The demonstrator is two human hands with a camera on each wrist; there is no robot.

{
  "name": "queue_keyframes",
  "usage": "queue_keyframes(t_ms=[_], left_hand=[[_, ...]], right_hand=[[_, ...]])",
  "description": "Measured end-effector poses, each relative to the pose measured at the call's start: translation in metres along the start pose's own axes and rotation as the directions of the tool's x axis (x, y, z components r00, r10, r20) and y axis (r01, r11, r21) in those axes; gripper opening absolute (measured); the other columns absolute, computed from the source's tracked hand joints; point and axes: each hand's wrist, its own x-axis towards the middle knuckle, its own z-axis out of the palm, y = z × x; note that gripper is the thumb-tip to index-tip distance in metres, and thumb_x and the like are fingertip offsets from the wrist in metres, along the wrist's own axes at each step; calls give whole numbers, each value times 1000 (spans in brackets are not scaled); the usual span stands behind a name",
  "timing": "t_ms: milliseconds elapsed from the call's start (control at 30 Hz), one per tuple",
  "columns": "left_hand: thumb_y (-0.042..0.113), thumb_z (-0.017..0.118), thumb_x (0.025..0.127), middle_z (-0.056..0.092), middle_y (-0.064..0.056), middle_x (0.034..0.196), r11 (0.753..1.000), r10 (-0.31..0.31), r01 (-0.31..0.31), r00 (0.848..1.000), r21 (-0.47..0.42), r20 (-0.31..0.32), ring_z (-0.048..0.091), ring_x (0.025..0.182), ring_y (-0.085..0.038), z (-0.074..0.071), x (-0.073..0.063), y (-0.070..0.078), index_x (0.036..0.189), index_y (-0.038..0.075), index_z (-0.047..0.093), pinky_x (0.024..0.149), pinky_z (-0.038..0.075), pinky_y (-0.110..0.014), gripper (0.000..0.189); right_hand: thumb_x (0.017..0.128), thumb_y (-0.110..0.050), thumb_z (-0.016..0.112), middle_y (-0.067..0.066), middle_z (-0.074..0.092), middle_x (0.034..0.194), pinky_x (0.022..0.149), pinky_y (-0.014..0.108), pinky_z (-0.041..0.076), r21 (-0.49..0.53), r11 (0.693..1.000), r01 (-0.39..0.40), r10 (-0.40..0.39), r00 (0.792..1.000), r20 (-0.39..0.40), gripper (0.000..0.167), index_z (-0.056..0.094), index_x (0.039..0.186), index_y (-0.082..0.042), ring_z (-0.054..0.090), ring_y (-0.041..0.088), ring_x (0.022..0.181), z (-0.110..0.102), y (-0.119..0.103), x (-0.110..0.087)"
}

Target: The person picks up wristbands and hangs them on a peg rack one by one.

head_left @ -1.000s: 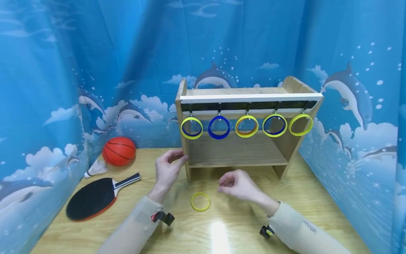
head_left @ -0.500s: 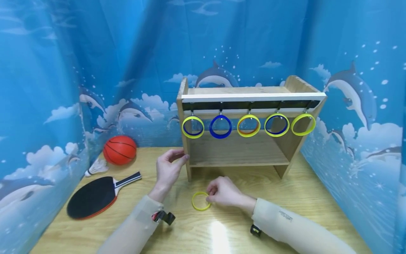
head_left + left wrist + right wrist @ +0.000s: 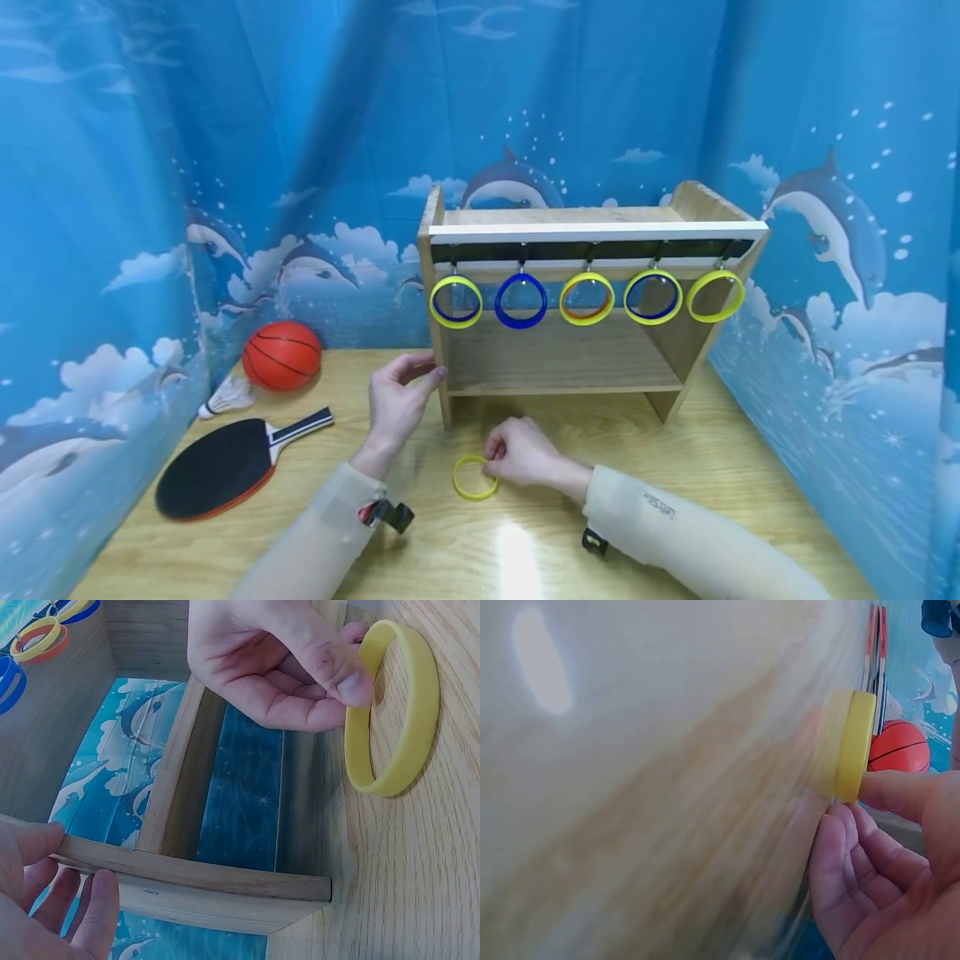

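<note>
A yellow silicone wristband [image 3: 457, 487] lies flat on the wooden table, in front of a small wooden shelf [image 3: 555, 354]. My right hand [image 3: 523, 452] pinches the band's right side; in the left wrist view the thumb covers part of the yellow wristband [image 3: 420, 712]. The right wrist view has the yellow wristband [image 3: 857, 746] edge-on at the fingertips. My left hand [image 3: 401, 404] holds the front edge of the shelf's left side panel, thumb on one face and fingers on the other, as the left wrist view gives it.
Several yellow, blue and orange wristbands [image 3: 522, 321] hang from hooks along the shelf's front. To the left are a black table tennis paddle [image 3: 213, 471], a shuttlecock [image 3: 228, 396] and a small red basketball [image 3: 282, 357]. Blue dolphin-print curtains [image 3: 360, 167] enclose the table.
My right hand has moved left and down to the yellow wristband on the table and now pinches its side. My left hand stays on the shelf panel.
</note>
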Motion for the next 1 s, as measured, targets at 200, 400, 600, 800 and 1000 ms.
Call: queue_keyframes(t_ms=[200,400,600,800,1000], left_hand=[[1,90,91,85,-22,119,1000,-3,3,1000,-9,-2,83,115,-36,0,-1,1,119,1,83,86,63,-15,29],[2,90,92,85,-22,120,1000,-16,16,1000,1,-1,83,117,-37,-1,-1,0,120,3,83,86,63,-15,29],[1,90,91,86,-21,119,1000,-17,17,1000,7,-3,83,116,-36,-1,0,-2,120,2,83,87,63,-15,29],[0,90,91,86,-21,119,1000,-18,18,1000,2,-5,83,115,-35,-1,0,-1,119,3,83,87,63,-16,29],[3,90,92,86,-20,118,1000,-4,4,1000,11,0,83,115,-35,-1,0,-1,118,4,84,91,64,-21,27]], right_hand=[[83,-31,92,-24,68,68,61,17,53,22,999,28,-28,1000,-11,16,77,78,-33,60,-5,63,-8,-12,-4],[85,-15,93,-6,77,72,64,22,57,117,993,-33,31,999,21,13,80,81,-17,63,4,64,-57,-73,-25],[88,-18,92,-5,80,75,67,20,59,161,987,-17,15,1000,14,12,81,83,-15,67,0,65,-58,-63,-28],[88,-9,91,-1,81,76,62,18,57,242,968,-64,60,998,25,10,82,86,-11,67,-1,65,-85,-81,-39],[91,-5,89,7,83,82,59,22,60,356,933,-59,73,997,-25,8,82,95,-3,71,4,67,-127,-86,-52]])
